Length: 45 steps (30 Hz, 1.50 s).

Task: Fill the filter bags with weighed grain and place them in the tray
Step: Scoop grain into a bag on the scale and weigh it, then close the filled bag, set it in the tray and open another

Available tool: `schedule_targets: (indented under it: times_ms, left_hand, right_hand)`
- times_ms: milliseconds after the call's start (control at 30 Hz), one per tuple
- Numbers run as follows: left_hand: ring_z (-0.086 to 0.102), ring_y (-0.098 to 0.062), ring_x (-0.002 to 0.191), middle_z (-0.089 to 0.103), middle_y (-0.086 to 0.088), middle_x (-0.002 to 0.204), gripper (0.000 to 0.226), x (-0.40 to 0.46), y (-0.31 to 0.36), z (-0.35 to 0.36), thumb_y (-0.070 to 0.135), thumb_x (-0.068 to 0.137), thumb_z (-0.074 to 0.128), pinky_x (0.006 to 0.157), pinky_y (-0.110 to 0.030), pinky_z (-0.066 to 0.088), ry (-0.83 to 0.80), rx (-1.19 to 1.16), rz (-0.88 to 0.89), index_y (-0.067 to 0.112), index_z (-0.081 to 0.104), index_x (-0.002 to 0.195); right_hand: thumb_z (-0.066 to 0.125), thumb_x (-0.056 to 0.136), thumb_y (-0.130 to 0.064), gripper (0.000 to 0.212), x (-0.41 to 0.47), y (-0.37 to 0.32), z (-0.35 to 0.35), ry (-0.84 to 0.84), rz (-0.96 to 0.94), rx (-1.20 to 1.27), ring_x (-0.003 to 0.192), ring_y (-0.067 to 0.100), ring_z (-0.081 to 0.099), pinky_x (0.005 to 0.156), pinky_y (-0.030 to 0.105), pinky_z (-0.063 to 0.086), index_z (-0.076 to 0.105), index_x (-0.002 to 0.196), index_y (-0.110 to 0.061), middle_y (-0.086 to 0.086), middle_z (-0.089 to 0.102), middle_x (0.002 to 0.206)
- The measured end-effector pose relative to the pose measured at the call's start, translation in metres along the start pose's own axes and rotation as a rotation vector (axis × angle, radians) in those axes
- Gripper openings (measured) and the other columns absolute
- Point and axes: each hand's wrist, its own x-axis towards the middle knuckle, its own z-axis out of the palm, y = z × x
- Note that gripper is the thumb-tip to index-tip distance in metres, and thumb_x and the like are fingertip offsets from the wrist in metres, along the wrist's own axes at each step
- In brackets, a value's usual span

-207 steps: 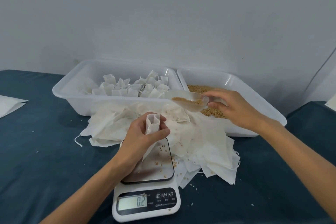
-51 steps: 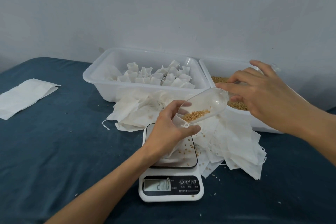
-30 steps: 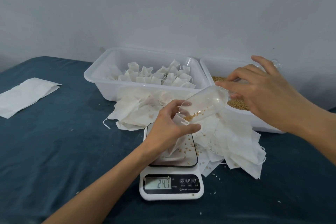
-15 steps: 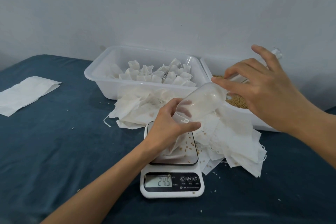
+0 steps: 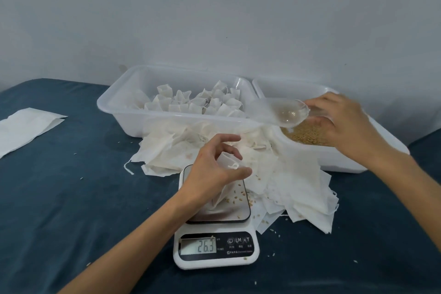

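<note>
While the left hand (image 5: 212, 169) pinches the bag (image 5: 226, 162) upright on the scale (image 5: 216, 249) for weighing, the right hand (image 5: 343, 122) grips the empty scoop (image 5: 286, 112) over the grain (image 5: 305, 135), far right; tray (image 5: 114, 107) far left.

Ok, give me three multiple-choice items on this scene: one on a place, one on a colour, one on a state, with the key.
1. Where is the scoop?
A. over the grain tray
B. on the scale
C. on the cloth

2. What colour is the cloth?
A. red
B. dark blue
C. yellow

3. What is in the scoop?
A. heaped grain
B. water
C. nothing

Key:
1 A, the right hand holds it above the grain.
2 B, dark blue all round the scale.
3 C, the clear bowl shows no grain.
</note>
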Motion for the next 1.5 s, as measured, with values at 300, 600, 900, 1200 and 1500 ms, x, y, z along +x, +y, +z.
schedule_targets:
  times_ms: [300,600,900,1200,1500]
  left_hand:
    - [0.07,-0.007,0.095,0.078,0.01,0.096,0.042,0.003,-0.007,0.001,0.01,0.086,0.081,0.087,-0.029,0.047,0.005,0.093,0.018,0.03,0.065,0.12]
    - [0.076,-0.011,0.096,0.082,0.001,0.091,0.018,0.007,0.002,-0.011,0.006,0.096,0.071,0.094,-0.025,0.055,0.051,0.038,0.169,0.02,0.08,0.095]
    - [0.076,-0.023,0.09,0.081,-0.005,0.093,0.016,0.104,0.053,-0.043,-0.003,0.097,0.066,0.083,-0.038,0.06,0.324,0.011,0.232,0.008,0.076,0.097]
    - [0.072,-0.025,0.081,0.075,-0.024,0.098,0.017,0.228,0.039,-0.004,-0.016,0.094,0.06,0.08,-0.037,0.065,0.32,0.321,0.074,-0.004,0.072,0.099]
    - [0.066,-0.024,0.063,0.076,-0.018,0.088,0.026,0.24,0.008,-0.005,-0.01,0.087,0.069,0.06,-0.029,0.055,0.436,0.527,-0.13,0.012,0.069,0.074]
  right_hand:
    - [0.072,0.092,-0.013,0.016,0.017,0.069,0.043,-0.412,0.696,-0.183,0.092,0.032,0.065,0.081,0.041,0.054,0.07,0.103,-0.001,0.016,0.071,0.102]
    - [0.065,0.096,-0.023,0.021,0.017,0.05,0.048,-0.167,0.64,-0.307,0.102,0.033,0.059,0.089,0.044,0.048,0.066,0.113,-0.011,0.012,0.063,0.109]
    - [0.059,0.102,-0.019,0.017,0.012,-0.028,0.073,0.426,0.34,0.322,0.089,0.017,0.061,0.082,0.04,0.052,0.071,0.11,-0.009,0.0,0.069,0.098]
    - [0.057,0.103,-0.018,0.014,0.006,-0.021,0.077,0.452,0.396,0.443,0.085,0.019,0.068,0.078,0.044,0.054,0.07,0.107,-0.014,-0.005,0.067,0.096]
    - [0.056,0.103,-0.017,0.018,0.006,-0.018,0.073,0.482,0.432,0.518,0.085,0.018,0.07,0.08,0.043,0.056,0.072,0.109,-0.011,-0.003,0.071,0.097]
